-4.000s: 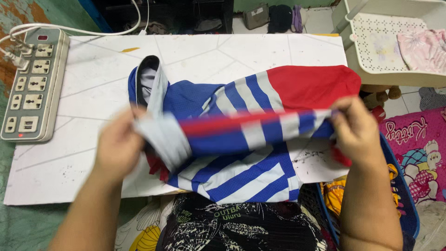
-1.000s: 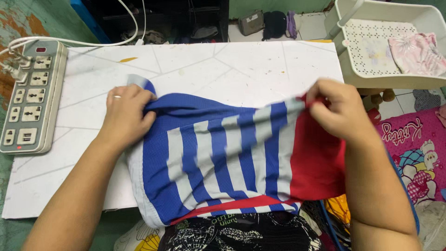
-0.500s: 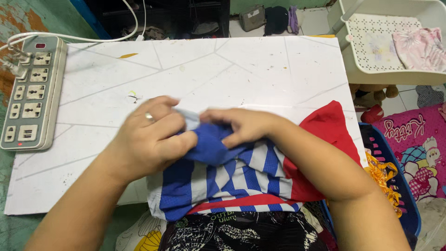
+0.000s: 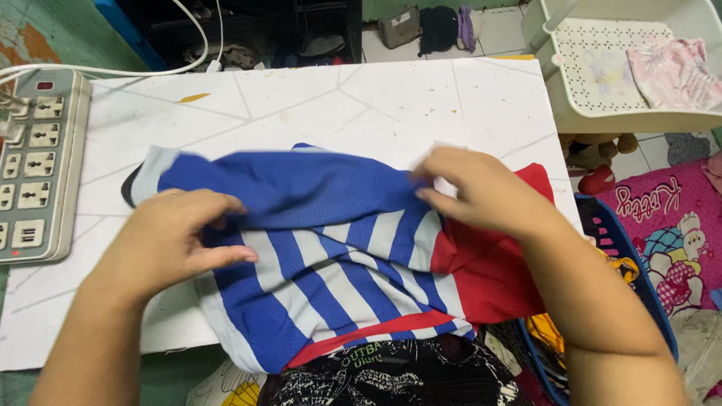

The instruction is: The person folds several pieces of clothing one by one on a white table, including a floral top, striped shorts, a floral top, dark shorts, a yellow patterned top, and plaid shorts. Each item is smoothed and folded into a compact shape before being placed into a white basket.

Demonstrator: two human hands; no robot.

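Spread across the near half of a white marbled board [image 4: 421,98]: a blue, white-striped and red mesh sports garment [image 4: 338,256], hem hanging off the near edge. Left hand [image 4: 169,240] at nine o'clock of the cloth, fingers curled, gripping a blue fold. Right hand [image 4: 481,192] at three o'clock, fingertips pinching the fabric where blue meets red. Grey multi-socket power strip [image 4: 34,165] at nine o'clock of the board; cream plastic tray [image 4: 602,83] at two o'clock.

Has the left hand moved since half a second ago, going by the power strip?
Yes. The left hand has moved left along the striped jersey, toward the power strip, and away from the right hand, which it nearly touched before.
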